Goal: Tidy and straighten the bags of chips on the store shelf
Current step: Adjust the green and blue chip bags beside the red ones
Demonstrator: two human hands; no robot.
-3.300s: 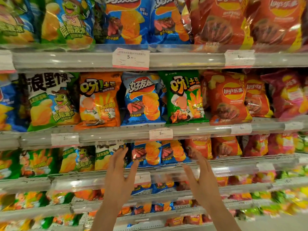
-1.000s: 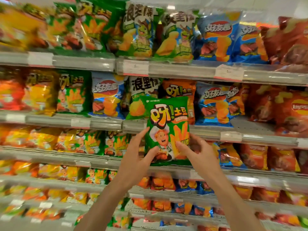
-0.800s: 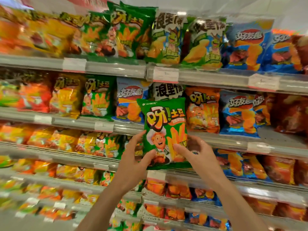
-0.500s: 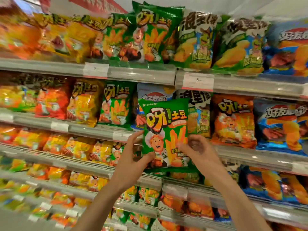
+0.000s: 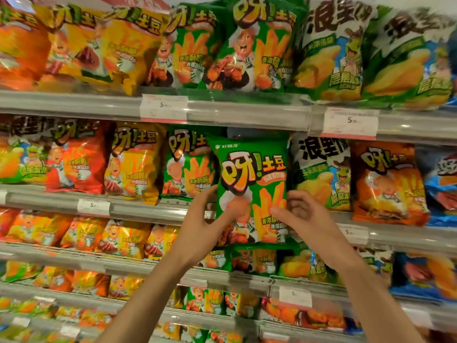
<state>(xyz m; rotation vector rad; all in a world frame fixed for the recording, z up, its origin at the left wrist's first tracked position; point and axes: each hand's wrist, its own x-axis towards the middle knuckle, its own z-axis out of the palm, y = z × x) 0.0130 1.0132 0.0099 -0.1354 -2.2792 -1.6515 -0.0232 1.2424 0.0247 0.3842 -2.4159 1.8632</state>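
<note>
At the second shelf [image 5: 222, 216], a green chip bag [image 5: 251, 179] is held upright before the row, overlapping a matching green bag [image 5: 188, 164] leftward. Its lower edges are pinched by the left hand [image 5: 205, 226] and right hand [image 5: 304, 219], fingers closed on it.

Held bag [image 5: 251, 179] before shelf [image 5: 247, 115] bags

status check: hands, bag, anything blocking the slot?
Left hand and right hand grip green bag by its lower corners. Bag upright, off shelf, beside matching green bag. Slot behind hidden.
</note>
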